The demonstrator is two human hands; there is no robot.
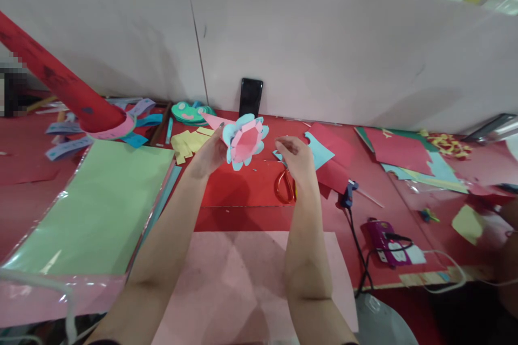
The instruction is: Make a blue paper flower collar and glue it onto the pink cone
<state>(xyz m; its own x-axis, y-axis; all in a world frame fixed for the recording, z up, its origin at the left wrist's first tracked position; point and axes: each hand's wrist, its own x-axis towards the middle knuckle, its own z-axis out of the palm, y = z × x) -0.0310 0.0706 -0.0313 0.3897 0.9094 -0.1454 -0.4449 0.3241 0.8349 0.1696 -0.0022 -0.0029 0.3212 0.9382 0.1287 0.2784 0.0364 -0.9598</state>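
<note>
My left hand is closed around a paper flower, a pink paper cup ringed with light blue petals. Its wide opening is turned toward me, and a pink paper point sticks out behind my fingers. To the right of the flower and apart from it, my right hand is raised with its fingers drawn together; whether anything small is between them cannot be made out. Orange-handled scissors lie beneath that hand, partly hidden by the wrist. Light blue paper scrap shows just beyond it.
A phone leans against the wall. Yellow paper pieces, green frog-like cutouts and a red cone stand left. Right are red paper, a glue gun with its cord, a purple power strip and another person's hand.
</note>
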